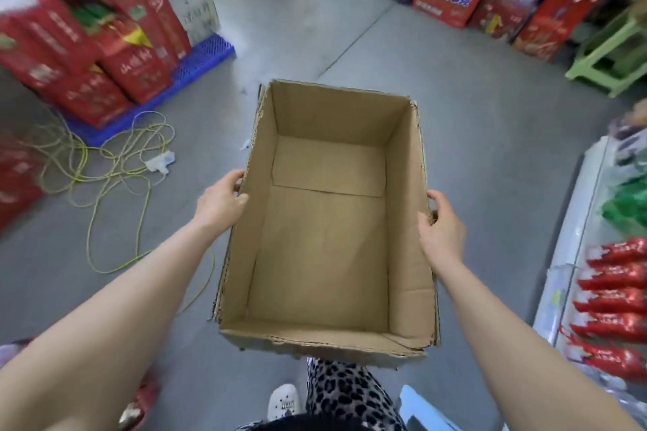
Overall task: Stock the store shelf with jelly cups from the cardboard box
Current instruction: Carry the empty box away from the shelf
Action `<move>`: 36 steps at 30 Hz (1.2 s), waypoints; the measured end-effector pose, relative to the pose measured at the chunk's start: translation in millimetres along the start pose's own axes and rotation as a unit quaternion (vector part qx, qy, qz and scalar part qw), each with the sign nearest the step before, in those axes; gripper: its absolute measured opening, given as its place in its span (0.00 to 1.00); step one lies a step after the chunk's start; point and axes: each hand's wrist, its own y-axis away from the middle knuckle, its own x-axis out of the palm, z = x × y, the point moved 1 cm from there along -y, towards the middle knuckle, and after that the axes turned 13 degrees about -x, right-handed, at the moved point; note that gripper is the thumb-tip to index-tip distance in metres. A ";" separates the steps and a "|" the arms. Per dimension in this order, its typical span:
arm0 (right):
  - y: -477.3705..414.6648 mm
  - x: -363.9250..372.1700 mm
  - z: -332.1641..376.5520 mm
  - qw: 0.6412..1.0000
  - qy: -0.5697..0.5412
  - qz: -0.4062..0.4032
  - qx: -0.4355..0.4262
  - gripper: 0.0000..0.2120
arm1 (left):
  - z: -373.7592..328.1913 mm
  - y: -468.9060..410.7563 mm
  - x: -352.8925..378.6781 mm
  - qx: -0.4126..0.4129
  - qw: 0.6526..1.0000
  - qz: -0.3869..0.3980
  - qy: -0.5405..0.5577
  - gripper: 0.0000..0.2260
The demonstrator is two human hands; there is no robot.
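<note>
Two hands, left hand (221, 201) and right hand (442, 228), clasp opposite walls of one cardboard box (325, 248).

The cardboard box (325, 245) is plain brown inside. Around it the floor (490, 157) is grey. Left of the box, the cartons (133, 70) are red on a blue pallet (206, 59), and the cable (105, 154) is yellow-green. Right of the box, the stool (609, 59) is light green and the packets (609, 301) are red. Below the box, my trousers (350, 392) have a leopard pattern and my shoe (285, 401) is white.
</note>
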 end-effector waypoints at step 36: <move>-1114.9 311.4 407.5 0.960 -0.005 0.162 -0.228 0.17 | -497.0 -825.8 -277.1 -0.160 0.962 -0.181 0.127 0.24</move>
